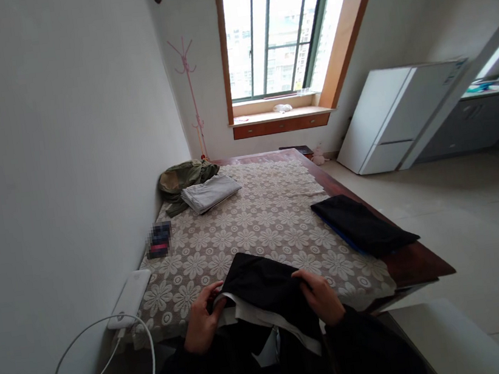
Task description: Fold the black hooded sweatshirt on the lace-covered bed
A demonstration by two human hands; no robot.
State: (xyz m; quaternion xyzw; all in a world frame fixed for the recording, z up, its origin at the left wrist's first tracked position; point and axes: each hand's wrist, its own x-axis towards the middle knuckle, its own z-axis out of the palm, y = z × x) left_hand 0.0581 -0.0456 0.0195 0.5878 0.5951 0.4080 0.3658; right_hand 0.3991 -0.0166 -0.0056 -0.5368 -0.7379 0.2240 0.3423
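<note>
Head camera: black, white-edged cloth, probably light, soft and floppy, best taken by opposite edges, spans the near side of a lace tablecloth, long axis slanting far-left to near-right, one corner toward the window; left hand and right hand pinch its sides.

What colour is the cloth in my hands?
The cloth is black, with white showing along its near edge, as the head view shows.

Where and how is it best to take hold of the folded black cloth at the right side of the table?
Probably by its right end, with the right hand coming from the right: the folded black cloth lies flat, and that end reaches the edge of the table, so getting under may be easier.
</note>
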